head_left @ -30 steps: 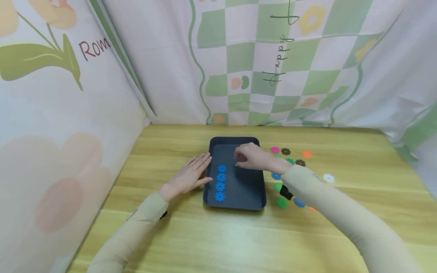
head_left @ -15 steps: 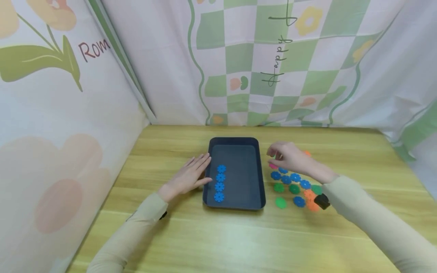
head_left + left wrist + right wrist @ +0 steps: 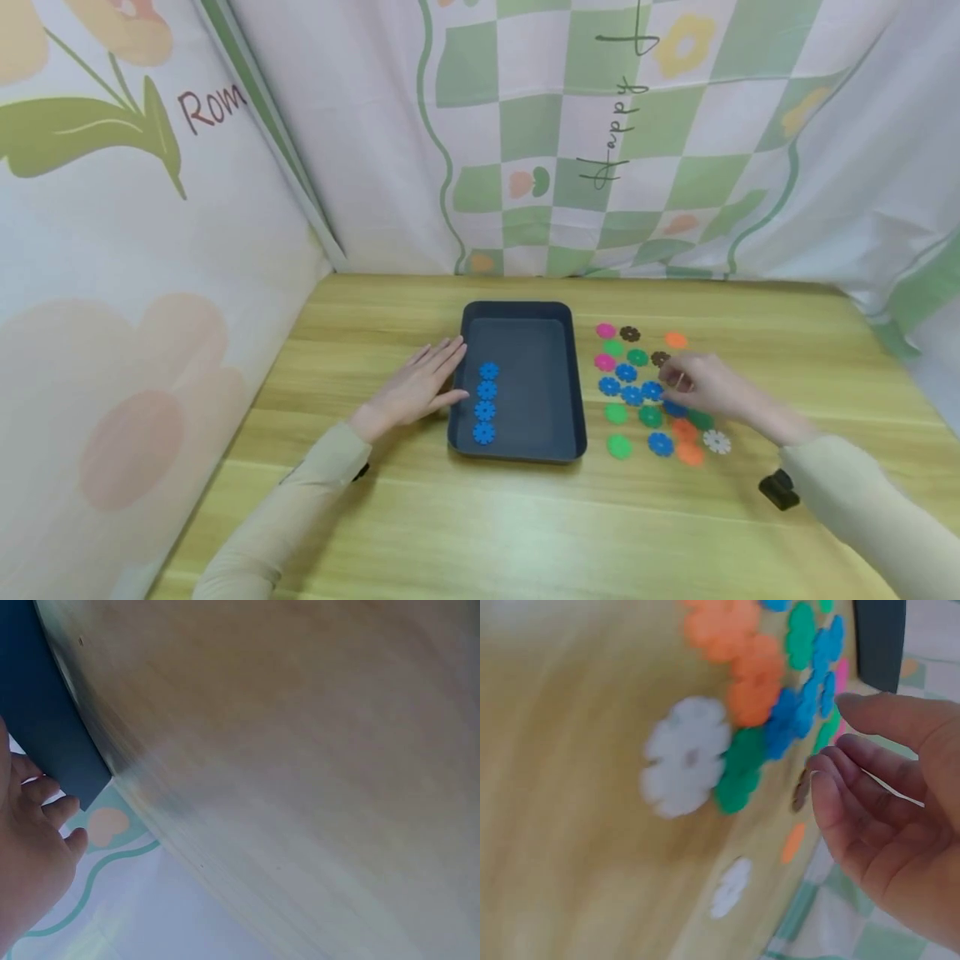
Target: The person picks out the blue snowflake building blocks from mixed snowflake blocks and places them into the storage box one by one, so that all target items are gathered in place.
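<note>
In the head view, a dark rectangular tray (image 3: 532,392) holds a column of several blue notched plastic discs (image 3: 485,410) along its left side. My left hand (image 3: 408,392) lies with fingers straight against the tray's left rim. To the tray's right, my right hand (image 3: 705,385) hovers over loose notched discs, close to a blue disc (image 3: 652,391) and a brown disc (image 3: 660,359). In the right wrist view, that hand's fingers (image 3: 832,802) are loosely bent, with the thumb apart and nothing visible between them.
Loose discs in several colours lie right of the tray, among them pink (image 3: 605,331), green (image 3: 618,447), orange (image 3: 690,453) and white (image 3: 717,442). A patterned curtain (image 3: 570,208) hangs behind the wooden table (image 3: 480,525); a printed panel (image 3: 187,333) borders the left.
My right hand has moved rightward from above the tray, past the pink discs, to the right part of the loose discs. The left hand stays at the tray rim.
</note>
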The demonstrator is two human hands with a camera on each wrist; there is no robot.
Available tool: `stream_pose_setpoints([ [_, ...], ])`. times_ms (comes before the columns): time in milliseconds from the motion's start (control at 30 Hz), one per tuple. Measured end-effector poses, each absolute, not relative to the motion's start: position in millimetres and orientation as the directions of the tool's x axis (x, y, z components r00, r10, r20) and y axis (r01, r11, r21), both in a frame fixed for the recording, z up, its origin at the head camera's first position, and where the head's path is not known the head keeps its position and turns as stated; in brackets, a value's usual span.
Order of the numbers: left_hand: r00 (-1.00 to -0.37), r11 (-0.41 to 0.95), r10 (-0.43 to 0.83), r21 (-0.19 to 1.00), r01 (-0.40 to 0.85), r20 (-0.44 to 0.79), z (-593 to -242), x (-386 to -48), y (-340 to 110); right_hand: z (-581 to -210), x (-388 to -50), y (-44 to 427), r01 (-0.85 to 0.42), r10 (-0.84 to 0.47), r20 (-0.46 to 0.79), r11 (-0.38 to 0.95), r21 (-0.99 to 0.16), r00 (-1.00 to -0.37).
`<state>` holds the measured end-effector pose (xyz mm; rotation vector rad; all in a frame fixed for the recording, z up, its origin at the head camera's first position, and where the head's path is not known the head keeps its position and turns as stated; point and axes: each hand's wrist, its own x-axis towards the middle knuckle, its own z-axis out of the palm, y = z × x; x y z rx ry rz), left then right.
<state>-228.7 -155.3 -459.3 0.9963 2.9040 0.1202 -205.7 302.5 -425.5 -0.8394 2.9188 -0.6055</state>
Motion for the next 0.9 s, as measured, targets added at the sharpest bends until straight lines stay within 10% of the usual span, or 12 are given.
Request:
stream_pose_setpoints([
  [900,-0.788,0.788,0.614,0.09,0.609,-0.043,-460.2,-228.5,-155.5,-433.4,-200.6,313.3,-0.43,-0.485,-0.081,0.831,-0.352,-0.871],
])
